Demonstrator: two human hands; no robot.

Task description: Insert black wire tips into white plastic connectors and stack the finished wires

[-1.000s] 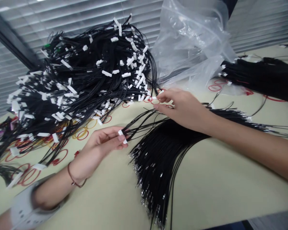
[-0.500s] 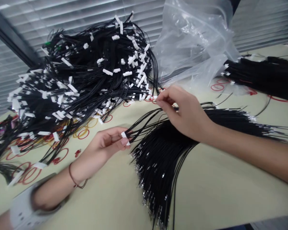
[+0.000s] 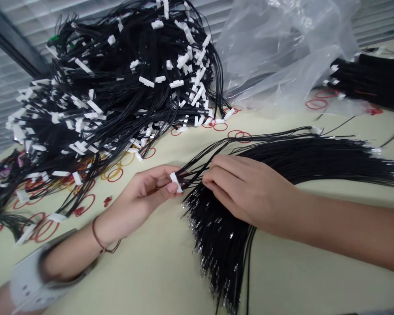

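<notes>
My left hand (image 3: 154,188) pinches a white connector housing (image 3: 176,182) between thumb and fingers. Several black wires (image 3: 200,161) run from this housing up and to the right, toward another white connector (image 3: 316,130) lying on the table. My right hand (image 3: 239,186) is closed, its fingertips pressed together just right of the housing, over the wires. What its fingers hold, if anything, is hidden. Beneath that hand lies a thick bundle of loose black wires (image 3: 226,245), whose small shiny metal terminals (image 3: 197,223) fan out at the front left.
A large heap of black cables (image 3: 128,87) with white connectors fills the back left. Red rubber bands (image 3: 46,229) and yellow ones (image 3: 113,170) are scattered on the pale table (image 3: 134,267). Behind stand a clear plastic bag (image 3: 282,57) and another black cable bundle (image 3: 377,83).
My right hand has come down from the far side of the wires to beside the housing and the terminal ends. My left hand keeps its pinch on the housing. The view has shifted slightly.
</notes>
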